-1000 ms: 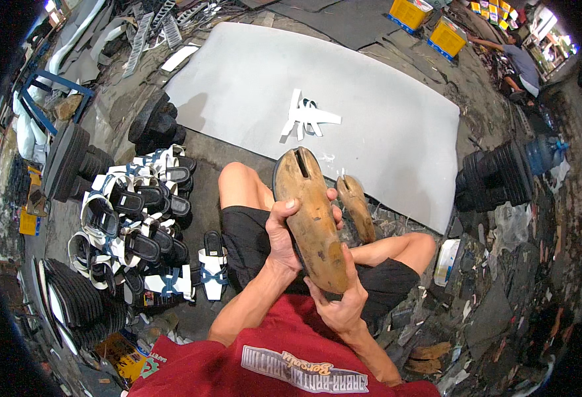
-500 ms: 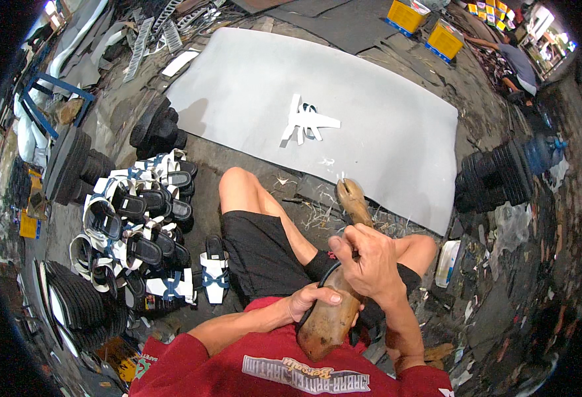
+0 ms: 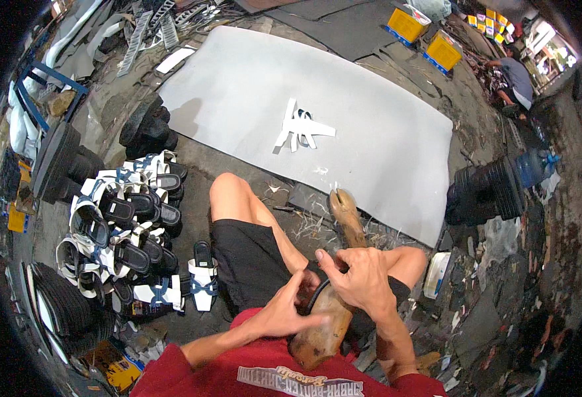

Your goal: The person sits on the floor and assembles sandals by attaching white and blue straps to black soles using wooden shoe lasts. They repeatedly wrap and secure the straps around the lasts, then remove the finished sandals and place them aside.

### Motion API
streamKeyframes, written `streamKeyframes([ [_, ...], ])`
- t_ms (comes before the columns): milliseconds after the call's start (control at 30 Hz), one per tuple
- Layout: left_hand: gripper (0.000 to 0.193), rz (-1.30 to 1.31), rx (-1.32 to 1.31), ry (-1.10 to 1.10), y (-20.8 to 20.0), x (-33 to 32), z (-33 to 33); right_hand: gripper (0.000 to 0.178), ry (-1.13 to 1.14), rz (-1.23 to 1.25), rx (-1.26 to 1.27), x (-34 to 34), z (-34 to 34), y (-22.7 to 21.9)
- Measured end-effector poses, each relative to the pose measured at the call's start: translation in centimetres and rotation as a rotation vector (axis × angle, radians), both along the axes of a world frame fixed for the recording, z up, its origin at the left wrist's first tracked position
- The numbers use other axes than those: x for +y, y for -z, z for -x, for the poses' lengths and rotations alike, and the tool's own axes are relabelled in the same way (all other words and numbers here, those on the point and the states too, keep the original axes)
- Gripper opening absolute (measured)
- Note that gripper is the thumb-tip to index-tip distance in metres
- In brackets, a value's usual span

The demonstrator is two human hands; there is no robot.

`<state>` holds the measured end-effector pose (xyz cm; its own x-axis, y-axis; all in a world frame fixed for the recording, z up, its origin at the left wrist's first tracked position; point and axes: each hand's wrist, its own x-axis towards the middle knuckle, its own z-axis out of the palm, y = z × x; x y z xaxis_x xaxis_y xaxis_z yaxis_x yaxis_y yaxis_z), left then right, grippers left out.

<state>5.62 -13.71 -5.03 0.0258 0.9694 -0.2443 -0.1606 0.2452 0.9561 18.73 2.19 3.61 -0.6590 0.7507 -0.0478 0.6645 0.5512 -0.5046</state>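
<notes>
A wooden shoe last rests in my lap, its broad end against my red shirt. A dark, thin-edged piece like a sandal sole lies along its left side. My left hand is spread beside that dark edge, fingers apart, its thumb blurred over the last. Over the last's far part is my right hand, fingers curled down and thumb raised; what it grips is hidden beneath it. Beyond that hand, a notched wooden piece points toward the grey sheet; my hand hides whether it joins the last.
White strap pieces lie on the large grey sheet ahead. At left are piled white-and-blue sandals and one single sandal. Stacked black soles stand at right. Yellow boxes and another person are farther off.
My left hand has let go of the last's side and spread its fingers by the dark edge. My right hand has lowered slightly. The view has shifted a little.
</notes>
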Motion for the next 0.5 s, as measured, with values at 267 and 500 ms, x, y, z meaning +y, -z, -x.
streamKeyframes([
  [267,0.117,0.158,0.158,0.05,-4.1,-4.0,0.4,0.057,-0.131,0.057,-0.07,1.6,4.0,2.2],
  [500,0.114,0.314,-0.197,-0.458,-2.4,-4.7,5.0,0.029,-0.319,-0.056,-0.022,13.3,14.9,7.6],
])
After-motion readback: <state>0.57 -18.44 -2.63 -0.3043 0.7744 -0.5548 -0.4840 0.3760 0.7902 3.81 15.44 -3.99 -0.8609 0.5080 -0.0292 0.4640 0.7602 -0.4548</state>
